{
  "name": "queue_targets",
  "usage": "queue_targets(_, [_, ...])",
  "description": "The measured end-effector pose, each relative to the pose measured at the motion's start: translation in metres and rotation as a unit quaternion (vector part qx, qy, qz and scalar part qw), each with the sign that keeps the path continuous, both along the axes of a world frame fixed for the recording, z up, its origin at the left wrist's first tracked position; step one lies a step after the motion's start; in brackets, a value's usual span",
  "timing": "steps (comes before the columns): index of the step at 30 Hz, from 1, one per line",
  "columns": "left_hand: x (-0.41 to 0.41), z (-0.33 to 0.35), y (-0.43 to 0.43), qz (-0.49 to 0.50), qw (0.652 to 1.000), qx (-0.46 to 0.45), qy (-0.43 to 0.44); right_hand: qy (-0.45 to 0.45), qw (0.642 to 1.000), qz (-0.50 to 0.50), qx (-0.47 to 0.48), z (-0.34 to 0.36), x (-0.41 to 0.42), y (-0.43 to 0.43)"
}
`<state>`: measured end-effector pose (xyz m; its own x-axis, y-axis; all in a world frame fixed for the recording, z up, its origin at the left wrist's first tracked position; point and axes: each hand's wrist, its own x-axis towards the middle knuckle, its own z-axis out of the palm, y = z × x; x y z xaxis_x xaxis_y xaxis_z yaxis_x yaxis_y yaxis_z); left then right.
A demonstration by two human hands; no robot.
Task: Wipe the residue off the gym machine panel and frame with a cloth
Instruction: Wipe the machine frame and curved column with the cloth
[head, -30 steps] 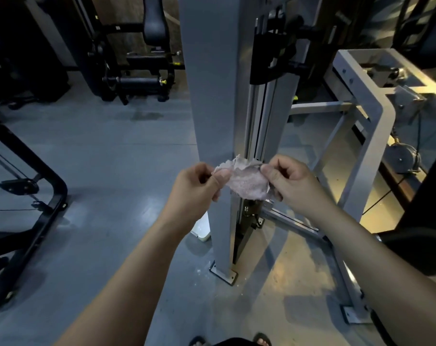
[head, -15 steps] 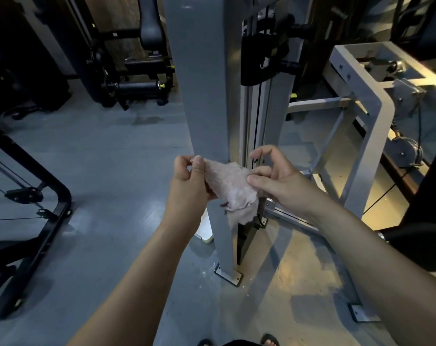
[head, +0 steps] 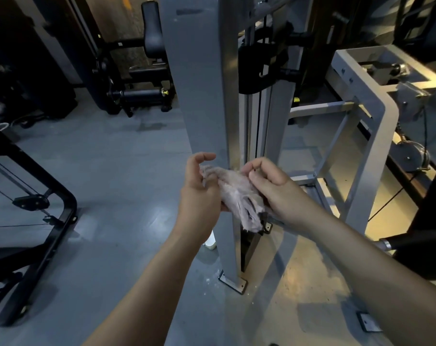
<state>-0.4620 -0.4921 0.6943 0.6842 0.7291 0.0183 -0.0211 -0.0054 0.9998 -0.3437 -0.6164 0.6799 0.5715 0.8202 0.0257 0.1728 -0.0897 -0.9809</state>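
- Two bare forearms reach in from the bottom edge and meet in mid-frame.
- The left hand (head: 199, 193) has its fingers curled round the left end of the cloth (head: 237, 193), with the forefinger lifted off and bent above it.
- The right hand (head: 274, 191) pinches the cloth's upper right part between the thumb and bent fingers. How the fingers under the cloth lie cannot be seen.
- The cloth is pale, crumpled and bunched between both hands, and its loose folds hang down to the lower right. It is held in front of the panel's right edge; whether it touches the metal cannot be told.
- The panel (head: 194, 83) is a tall grey upright that stands on a bolted foot plate (head: 233, 283) on the grey floor (head: 99, 171).
- A small white object (head: 210, 243) sits on the floor just behind the panel's foot, partly hidden by the left wrist.
- A black carriage (head: 262, 68) sits on the rails just right of the panel, higher up.
- The light grey frame (head: 376, 136) stands further right, with a pulley beyond it.
- A black rack (head: 49, 221) stands at the left.
- A black padded machine (head: 142, 78) stands at the back.
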Motion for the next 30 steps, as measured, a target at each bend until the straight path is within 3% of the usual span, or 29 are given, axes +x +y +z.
queue_targets(4, [0.003,0.000,0.004,-0.005,1.000,-0.004,0.008,-0.006,0.994,0.106,-0.028,0.003,0.005,-0.003])
queue_targets(7, [0.001,-0.004,0.007,0.015,1.000,0.012,0.024,-0.023,0.992,0.118,-0.033,0.007,0.008,-0.005])
queue_targets(11, [-0.003,-0.010,0.011,-0.017,0.999,-0.021,0.017,-0.110,0.988,0.078,-0.070,0.007,0.011,-0.006])
queue_targets(14, [-0.007,-0.006,0.014,-0.079,0.996,-0.029,0.009,-0.061,0.995,0.071,-0.046,0.003,0.008,-0.002])
queue_targets(17, [-0.014,-0.005,0.016,-0.143,0.983,0.042,0.103,-0.063,0.997,0.043,-0.015,0.001,0.007,0.000])
queue_targets(20, [-0.013,-0.007,0.014,-0.098,0.957,0.164,0.217,-0.040,0.999,0.023,-0.005,0.000,0.007,-0.001])
queue_targets(24, [-0.010,-0.010,0.015,-0.037,0.947,0.237,0.215,-0.117,0.992,0.014,-0.038,-0.001,0.010,-0.005])
queue_targets(26, [-0.011,-0.008,0.016,-0.032,0.953,0.228,0.197,-0.160,0.986,-0.008,-0.042,-0.002,0.014,-0.006])
queue_targets(30, [-0.008,-0.009,0.011,-0.038,0.969,0.164,0.184,-0.146,0.986,-0.076,-0.036,-0.013,0.017,-0.005])
